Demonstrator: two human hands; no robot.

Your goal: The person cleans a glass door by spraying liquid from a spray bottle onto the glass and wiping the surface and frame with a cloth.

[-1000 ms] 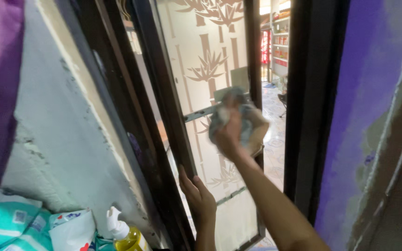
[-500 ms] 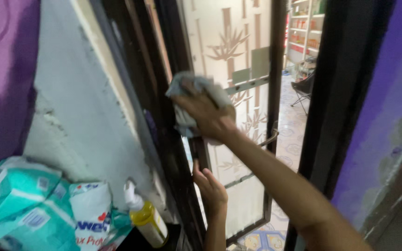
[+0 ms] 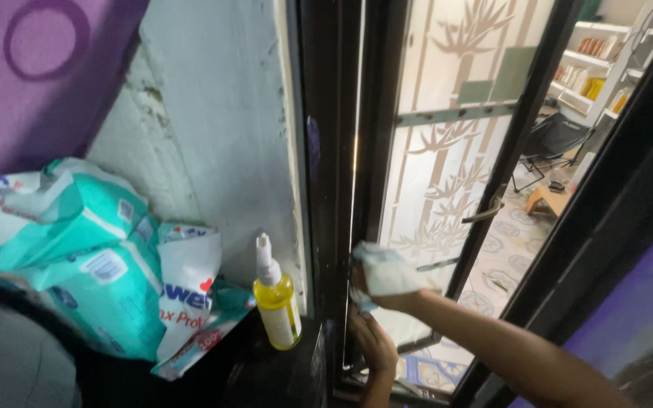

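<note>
My right hand (image 3: 378, 293) grips a crumpled white cloth (image 3: 388, 270) and presses it against the dark door frame (image 3: 357, 151) low down, beside the frosted glass panel (image 3: 447, 143) with a bamboo pattern. My left hand (image 3: 372, 341) rests just below it on the same frame edge, fingers bent against the metal, holding nothing that I can see.
A yellow spray bottle (image 3: 275, 298) with a white nozzle stands left of the frame on a dark surface. Teal and white soft packs (image 3: 92, 249) lie piled further left against a white wall (image 3: 213, 113). A door handle (image 3: 484, 214) sticks out; a tiled room with shelves shows beyond.
My right hand with the cloth has travelled down the door, from upper glass level to low on the frame near my left hand. The view has tilted down and left.
</note>
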